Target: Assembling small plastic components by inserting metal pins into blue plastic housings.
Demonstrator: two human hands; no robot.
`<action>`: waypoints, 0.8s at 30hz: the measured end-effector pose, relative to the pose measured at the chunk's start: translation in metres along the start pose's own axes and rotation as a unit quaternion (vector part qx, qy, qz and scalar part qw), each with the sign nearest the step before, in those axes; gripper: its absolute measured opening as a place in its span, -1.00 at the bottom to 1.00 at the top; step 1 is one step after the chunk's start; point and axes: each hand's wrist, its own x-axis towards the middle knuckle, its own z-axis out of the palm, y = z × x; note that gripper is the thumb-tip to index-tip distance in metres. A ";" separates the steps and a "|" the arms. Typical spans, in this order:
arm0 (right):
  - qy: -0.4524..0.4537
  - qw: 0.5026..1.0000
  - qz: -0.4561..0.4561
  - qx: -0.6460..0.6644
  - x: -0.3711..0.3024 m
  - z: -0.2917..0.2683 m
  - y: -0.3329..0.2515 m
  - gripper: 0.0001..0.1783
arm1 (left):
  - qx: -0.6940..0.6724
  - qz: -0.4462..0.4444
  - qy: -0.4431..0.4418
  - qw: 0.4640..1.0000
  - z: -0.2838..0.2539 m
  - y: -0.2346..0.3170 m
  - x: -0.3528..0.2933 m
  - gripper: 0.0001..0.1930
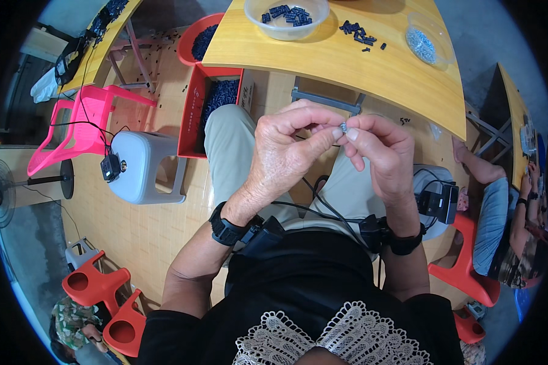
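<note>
Above my lap both hands meet fingertip to fingertip. My left hand (pixel 286 143) is closed in a pinch, thumb against forefinger. My right hand (pixel 382 152) pinches from the other side, its other fingers curled. Between the fingertips shows a tiny silvery metal piece (pixel 344 127); its exact kind is too small to make out, and the fingers cover part of it. On the yellow table (pixel 402 79) beyond my hands lie loose small black parts (pixel 360 35). A clear bowl (pixel 274 31) there holds similar black parts, and a clear dish (pixel 421 47) holds many tiny silvery pieces.
Left of my legs stands a red box (pixel 192 115) filled with dark parts, below a red basin (pixel 189 41). A grey stool (pixel 137 167) and a pink chair (pixel 90 125) stand farther left. Cables cross my lap. At right another person sits near a red stool (pixel 463 261).
</note>
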 end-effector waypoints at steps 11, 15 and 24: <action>-0.007 1.000 0.022 0.010 0.000 0.000 -0.002 -0.88 | 0.059 0.046 0.001 0.997 0.000 0.002 0.001 -0.90; -0.001 1.000 0.026 0.010 -0.001 0.002 -0.002 -0.87 | 0.078 0.061 -0.014 0.995 -0.001 0.003 0.002 -0.88; -0.015 0.999 0.030 0.011 0.000 0.000 -0.002 -0.86 | 0.116 0.077 -0.027 0.990 -0.003 0.007 0.002 -0.88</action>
